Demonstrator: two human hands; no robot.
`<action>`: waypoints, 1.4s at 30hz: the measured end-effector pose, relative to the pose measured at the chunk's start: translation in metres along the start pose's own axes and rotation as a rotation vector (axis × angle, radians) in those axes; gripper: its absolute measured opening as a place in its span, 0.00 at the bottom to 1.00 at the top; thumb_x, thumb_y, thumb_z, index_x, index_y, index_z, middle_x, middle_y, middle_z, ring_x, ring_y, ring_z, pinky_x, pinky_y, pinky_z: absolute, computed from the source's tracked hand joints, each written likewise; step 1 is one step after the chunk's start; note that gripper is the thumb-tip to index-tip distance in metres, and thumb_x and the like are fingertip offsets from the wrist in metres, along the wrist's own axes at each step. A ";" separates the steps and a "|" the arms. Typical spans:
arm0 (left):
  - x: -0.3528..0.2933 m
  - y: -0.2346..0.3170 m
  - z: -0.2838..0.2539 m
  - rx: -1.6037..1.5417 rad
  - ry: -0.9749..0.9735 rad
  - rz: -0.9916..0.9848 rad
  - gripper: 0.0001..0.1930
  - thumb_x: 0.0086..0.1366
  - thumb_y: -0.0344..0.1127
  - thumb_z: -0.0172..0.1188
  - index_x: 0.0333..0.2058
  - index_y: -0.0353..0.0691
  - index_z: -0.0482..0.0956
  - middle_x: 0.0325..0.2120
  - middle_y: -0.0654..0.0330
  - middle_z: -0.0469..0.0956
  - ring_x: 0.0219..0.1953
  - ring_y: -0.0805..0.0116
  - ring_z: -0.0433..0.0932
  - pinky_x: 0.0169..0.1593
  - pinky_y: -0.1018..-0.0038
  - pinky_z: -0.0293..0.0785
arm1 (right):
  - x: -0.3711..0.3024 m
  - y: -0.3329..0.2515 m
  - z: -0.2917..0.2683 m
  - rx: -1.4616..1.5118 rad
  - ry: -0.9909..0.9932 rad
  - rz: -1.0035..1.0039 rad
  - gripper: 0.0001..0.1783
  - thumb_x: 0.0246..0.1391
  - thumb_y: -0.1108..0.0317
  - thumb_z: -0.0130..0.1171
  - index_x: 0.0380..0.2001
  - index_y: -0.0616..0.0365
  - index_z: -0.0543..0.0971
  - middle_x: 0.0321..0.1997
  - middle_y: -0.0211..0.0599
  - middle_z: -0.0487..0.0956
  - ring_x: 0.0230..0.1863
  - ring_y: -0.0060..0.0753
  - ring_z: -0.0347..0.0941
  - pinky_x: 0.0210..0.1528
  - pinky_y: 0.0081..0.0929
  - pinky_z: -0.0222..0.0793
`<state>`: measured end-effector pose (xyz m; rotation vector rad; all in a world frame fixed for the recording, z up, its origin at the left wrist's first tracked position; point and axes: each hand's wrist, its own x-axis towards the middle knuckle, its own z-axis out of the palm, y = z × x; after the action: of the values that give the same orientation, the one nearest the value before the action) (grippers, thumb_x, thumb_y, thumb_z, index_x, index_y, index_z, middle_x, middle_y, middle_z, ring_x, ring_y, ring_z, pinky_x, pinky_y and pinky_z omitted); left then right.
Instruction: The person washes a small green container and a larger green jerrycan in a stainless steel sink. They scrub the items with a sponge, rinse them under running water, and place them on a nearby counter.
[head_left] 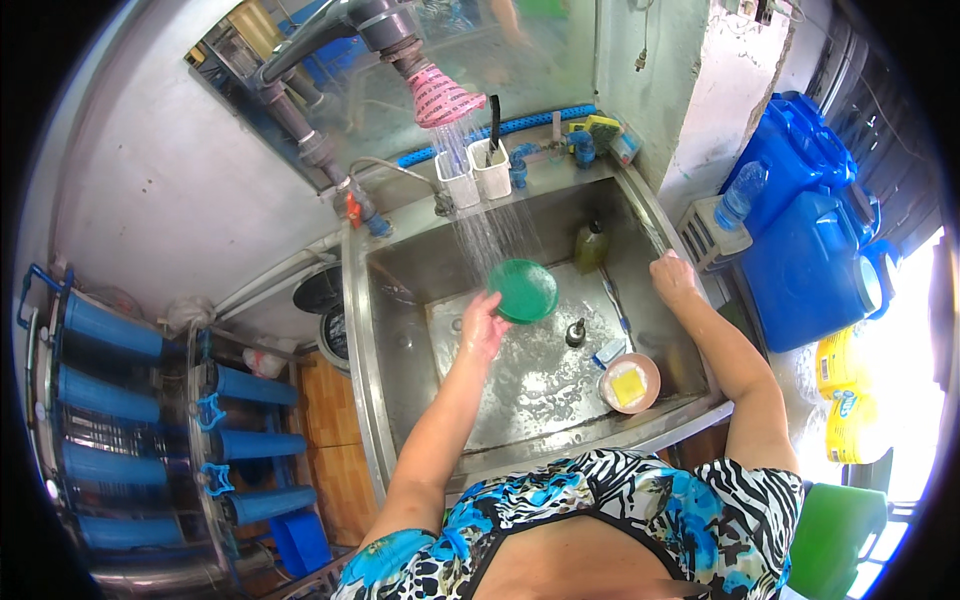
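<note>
My left hand [482, 328] grips the edge of a round green plastic bowl [524, 291] and holds it tilted over the sink, beside the falling water. My right hand [674, 277] is closed at the sink's right rim. Thin silvery pieces [651, 236] lie along the rim just beyond its fingers; whether it grips one is hidden. Water streams from a spout wrapped in pink printed cloth [440, 97]. Down in the steel sink [400, 350], a pink bowl [630, 402] holds suds and a yellow sponge [629, 386].
A greenish bottle [592, 247] and a small dark bottle [576, 333] stand in the sink. White holders [490, 170] and sponges [600, 131] sit on the back ledge. Blue jugs [815, 270] crowd the right; blue cylinders [110, 390] line a rack at left.
</note>
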<state>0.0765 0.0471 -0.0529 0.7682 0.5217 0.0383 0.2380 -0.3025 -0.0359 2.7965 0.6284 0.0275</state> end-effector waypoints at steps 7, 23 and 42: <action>0.028 -0.019 -0.020 0.308 0.142 0.143 0.24 0.68 0.34 0.57 0.61 0.36 0.65 0.53 0.53 0.74 0.51 0.60 0.77 0.50 0.58 0.76 | -0.007 -0.109 -0.084 0.546 0.119 -0.218 0.19 0.57 0.54 0.58 0.48 0.49 0.80 0.44 0.40 0.79 0.46 0.46 0.78 0.47 0.41 0.76; 0.048 -0.037 -0.012 0.848 0.244 0.523 0.20 0.68 0.31 0.52 0.58 0.35 0.68 0.52 0.45 0.75 0.53 0.49 0.74 0.54 0.59 0.70 | 0.151 -0.280 -0.193 2.629 -0.762 -0.459 0.32 0.66 0.41 0.46 0.52 0.63 0.74 0.42 0.47 0.80 0.43 0.41 0.79 0.43 0.34 0.77; 0.040 0.027 -0.017 -0.224 -0.237 -0.169 0.23 0.74 0.49 0.44 0.56 0.39 0.71 0.49 0.55 0.78 0.51 0.59 0.77 0.57 0.64 0.73 | 0.039 -0.174 -0.099 1.285 -0.075 -0.711 0.05 0.51 0.68 0.64 0.30 0.57 0.80 0.31 0.33 0.81 0.30 0.33 0.77 0.35 0.32 0.72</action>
<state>0.1072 0.0866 -0.0623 0.4993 0.3476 -0.1476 0.1931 -0.1089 0.0105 3.3337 2.1796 -0.9064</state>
